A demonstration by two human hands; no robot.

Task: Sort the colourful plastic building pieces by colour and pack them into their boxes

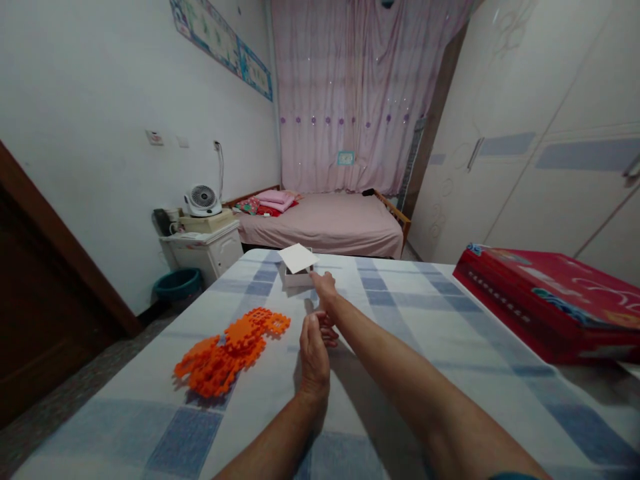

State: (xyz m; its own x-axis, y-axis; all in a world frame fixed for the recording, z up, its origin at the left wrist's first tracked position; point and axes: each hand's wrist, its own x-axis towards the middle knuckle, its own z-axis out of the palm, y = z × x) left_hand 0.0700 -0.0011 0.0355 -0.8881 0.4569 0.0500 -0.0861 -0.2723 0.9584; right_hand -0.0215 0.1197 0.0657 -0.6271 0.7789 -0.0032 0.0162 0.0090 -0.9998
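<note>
My right hand point(325, 288) reaches forward over the table, its fingertips against the right side of a small white box point(299, 281). A white square lid point(298, 257) rests askew on top of the box, leaving a dark gap at the front. Closer to me, my left hand point(315, 353) stands on its edge with fingers curved and apart, holding nothing that I can see. It is just below my right wrist. To the left lies a loose heap of orange gear-edged plastic pieces point(220, 363).
A blue and white checked cloth point(410, 333) covers the table. A large red box point(540, 300) occupies the right side. Beyond the table are a bed point(340, 220) and a white cabinet point(227, 252) with a fan point(203, 200). A teal bin point(179, 285) stands left.
</note>
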